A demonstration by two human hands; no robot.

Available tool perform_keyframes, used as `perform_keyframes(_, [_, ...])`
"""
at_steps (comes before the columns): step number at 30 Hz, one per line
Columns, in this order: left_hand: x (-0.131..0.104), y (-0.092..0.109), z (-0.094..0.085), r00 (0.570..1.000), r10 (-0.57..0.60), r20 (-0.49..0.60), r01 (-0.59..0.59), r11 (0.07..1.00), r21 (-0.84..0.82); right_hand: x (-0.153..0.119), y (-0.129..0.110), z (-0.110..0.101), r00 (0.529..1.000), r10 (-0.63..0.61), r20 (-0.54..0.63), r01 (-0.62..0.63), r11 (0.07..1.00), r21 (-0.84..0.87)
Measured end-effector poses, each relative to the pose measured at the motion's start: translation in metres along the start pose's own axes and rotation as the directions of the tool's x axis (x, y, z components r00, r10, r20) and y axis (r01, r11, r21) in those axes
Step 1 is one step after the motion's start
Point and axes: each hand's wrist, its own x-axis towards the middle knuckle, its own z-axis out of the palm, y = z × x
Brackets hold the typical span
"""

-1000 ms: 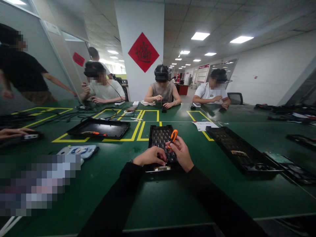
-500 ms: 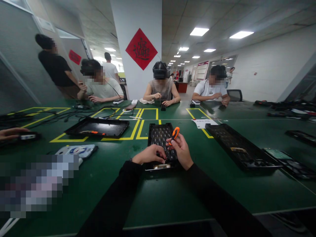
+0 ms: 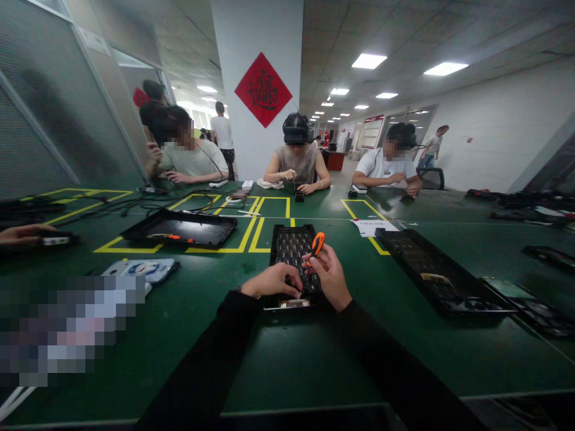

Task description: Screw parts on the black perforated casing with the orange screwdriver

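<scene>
My right hand [image 3: 331, 278] is closed around a screwdriver [image 3: 317, 244] with an orange and black handle. The handle points up, and its lower end goes down among my fingers toward the tray. Beneath both hands lies a black tray [image 3: 287, 239] with rows of small shiny marks on its floor. My left hand [image 3: 274, 281] reaches over the tray's near end with its fingers pinched together; what they hold, if anything, is hidden. Just below those fingers sits a pale, gold-edged piece [image 3: 294, 304] at the tray's near edge.
Another black tray [image 3: 182, 228] holding orange items lies left; a long black tray [image 3: 442, 275] lies right. A white paper [image 3: 374, 227] and a patterned pouch [image 3: 141, 269] are on the green table. A person's hand [image 3: 20, 234] is at far left; several people sit opposite.
The screwdriver handle has shifted slightly left and become more upright. My left hand stays at the tray's near end. In the background, standing people have moved.
</scene>
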Motion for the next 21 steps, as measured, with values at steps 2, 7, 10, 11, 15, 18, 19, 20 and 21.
perform_keyframes(2, [0.0005,0.0002,0.0,1.0,-0.01,0.002,0.01,1.0,0.004,0.0001,-0.0004,-0.0001,1.0,0.0,0.009,0.0,1.0,-0.006])
perform_keyframes(7, [0.0008,-0.0001,-0.0006,0.999,-0.032,-0.008,0.033,0.999,0.034,-0.001,-0.0024,0.0008,0.999,-0.003,0.036,0.004,0.999,-0.042])
perform_keyframes(10, [0.0005,-0.0009,-0.0009,1.0,-0.03,-0.005,0.03,0.999,0.042,-0.0015,-0.0027,0.0018,0.999,-0.018,0.036,0.02,0.999,-0.049])
perform_keyframes(11, [0.0005,-0.0013,-0.0009,1.0,-0.027,-0.005,0.027,0.999,0.041,-0.0016,-0.0027,0.0021,0.999,-0.022,0.04,0.024,0.998,-0.051])
perform_keyframes(15, [0.0005,-0.003,-0.0005,1.0,-0.009,-0.009,0.009,0.999,0.036,-0.0015,-0.0029,0.003,0.998,-0.019,0.061,0.023,0.997,-0.072])
perform_keyframes(18, [0.0005,-0.0038,-0.0002,1.0,-0.009,-0.019,0.01,1.0,0.024,-0.0015,-0.0019,0.0025,0.998,-0.043,0.045,0.048,0.991,-0.123])
perform_keyframes(19, [0.0005,-0.0038,-0.0002,1.0,-0.011,-0.019,0.012,1.0,0.02,-0.0014,-0.001,0.002,0.998,-0.052,0.035,0.057,0.988,-0.14])
perform_keyframes(20, [0.0006,-0.0039,-0.0003,1.0,-0.015,-0.018,0.015,1.0,0.015,-0.0012,0.0003,0.0015,0.998,-0.057,0.027,0.06,0.987,-0.152])
perform_keyframes(21, [0.0006,-0.0038,-0.0004,1.0,-0.021,-0.015,0.021,1.0,0.011,-0.0009,0.0017,0.0008,0.998,-0.055,0.021,0.057,0.986,-0.158])
